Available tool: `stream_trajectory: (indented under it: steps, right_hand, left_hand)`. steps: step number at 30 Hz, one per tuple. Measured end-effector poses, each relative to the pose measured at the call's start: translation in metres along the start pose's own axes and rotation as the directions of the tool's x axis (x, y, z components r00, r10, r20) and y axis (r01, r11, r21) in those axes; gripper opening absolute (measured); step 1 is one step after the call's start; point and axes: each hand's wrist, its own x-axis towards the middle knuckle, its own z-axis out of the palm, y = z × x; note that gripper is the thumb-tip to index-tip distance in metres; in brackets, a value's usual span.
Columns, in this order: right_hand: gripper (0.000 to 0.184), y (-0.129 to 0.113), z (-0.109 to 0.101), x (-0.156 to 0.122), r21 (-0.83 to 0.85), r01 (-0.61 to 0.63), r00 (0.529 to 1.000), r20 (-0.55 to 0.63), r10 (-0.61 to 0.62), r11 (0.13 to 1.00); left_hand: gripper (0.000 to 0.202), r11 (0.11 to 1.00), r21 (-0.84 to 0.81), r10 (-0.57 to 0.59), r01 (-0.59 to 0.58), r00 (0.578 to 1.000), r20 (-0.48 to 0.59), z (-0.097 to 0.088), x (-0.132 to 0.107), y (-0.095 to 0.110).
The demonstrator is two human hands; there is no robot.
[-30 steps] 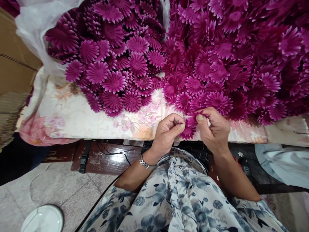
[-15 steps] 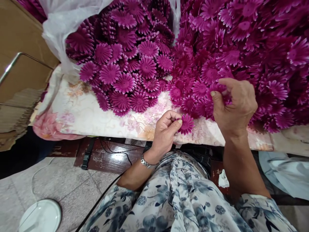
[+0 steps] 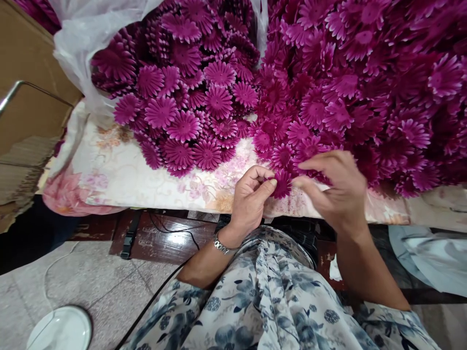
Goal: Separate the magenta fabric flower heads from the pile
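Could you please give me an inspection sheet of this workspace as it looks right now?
Surface: floral cloth over a low table.
Job's things: one magenta fabric flower pinched in the left hand; loose flower heap behind.
Clutter: plastic bag of flowers, stacked cardboard.
Grips: left hand shut on the flower; right hand open, blurred, fingertips beside it.
Cables: black cable along the floor.
Surroundings: tiled floor, white plate, grey cloth.

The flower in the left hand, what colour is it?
Magenta-purple, like the heaps behind it. The flower, pinched in the left hand, shows best in the head view.
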Motion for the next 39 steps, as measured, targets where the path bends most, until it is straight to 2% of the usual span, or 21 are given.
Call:
stream_trajectory:
  steps: [2, 4, 7, 10, 16, 19, 24, 29, 32, 36, 39]
  right_hand:
    - [0.023, -0.006, 0.005, -0.007, 0.156, -0.104, 0.983, 0.165, 0.078, 0.982]
    - [0.018, -0.008, 0.008, -0.012, 0.283, -0.223, 0.957, 0.246, 0.155, 0.933]
    - [0.011, -0.006, 0.009, -0.017, 0.415, -0.332, 0.932, 0.283, 0.226, 0.847]
    - [0.010, -0.005, 0.009, -0.022, 0.447, -0.357, 0.926, 0.286, 0.247, 0.820]
    - [0.007, -0.008, 0.013, -0.029, 0.283, -0.240, 0.969, 0.128, 0.211, 0.929]
    - [0.008, -0.008, 0.016, -0.030, 0.194, -0.167, 0.985, 0.081, 0.154, 0.967]
    - [0.013, -0.010, 0.020, -0.029, 0.049, -0.040, 0.999, -0.014, 0.041, 0.998]
    - [0.013, -0.011, 0.021, -0.029, -0.087, -0.001, 1.000, 0.019, 0.003, 0.996]
    - [0.016, -0.012, 0.021, -0.029, -0.124, -0.002, 1.000, 0.013, 0.004, 0.992]
    - [0.027, -0.016, 0.015, -0.027, -0.139, -0.002, 0.989, -0.148, -0.019, 0.990]
    - [0.018, -0.017, 0.014, -0.026, -0.140, 0.043, 0.982, -0.179, -0.068, 0.989]
  left_hand:
    - [0.009, 0.999, 0.010, 0.040, -0.040, 0.999, 0.027, 0.001, 0.000, -0.002]
    - [0.007, 0.993, 0.033, 0.110, -0.112, 0.991, 0.071, 0.002, -0.001, -0.004]
    - [0.006, 0.977, 0.090, 0.182, -0.195, 0.974, 0.135, 0.000, -0.002, -0.007]
    - [0.007, 0.980, 0.106, 0.154, -0.171, 0.976, 0.154, -0.001, -0.004, -0.007]
    - [0.023, 0.998, 0.007, -0.060, 0.060, 0.977, 0.202, 0.005, -0.005, -0.003]
    - [0.026, 0.993, 0.033, -0.116, 0.112, 0.975, 0.188, 0.007, -0.006, -0.004]
    - [0.020, 0.992, 0.100, -0.085, 0.073, 0.988, 0.130, 0.007, -0.006, -0.006]
    - [0.009, 0.996, 0.080, 0.021, -0.027, 0.997, 0.079, 0.012, -0.006, -0.005]
    - [0.010, 0.999, 0.051, 0.001, -0.003, 0.999, 0.047, 0.016, -0.004, -0.002]
    - [0.013, 0.999, -0.009, -0.045, 0.044, 0.998, -0.052, 0.017, -0.001, -0.002]
    - [0.017, 0.998, -0.039, -0.044, 0.041, 0.996, -0.079, 0.017, 0.000, -0.003]
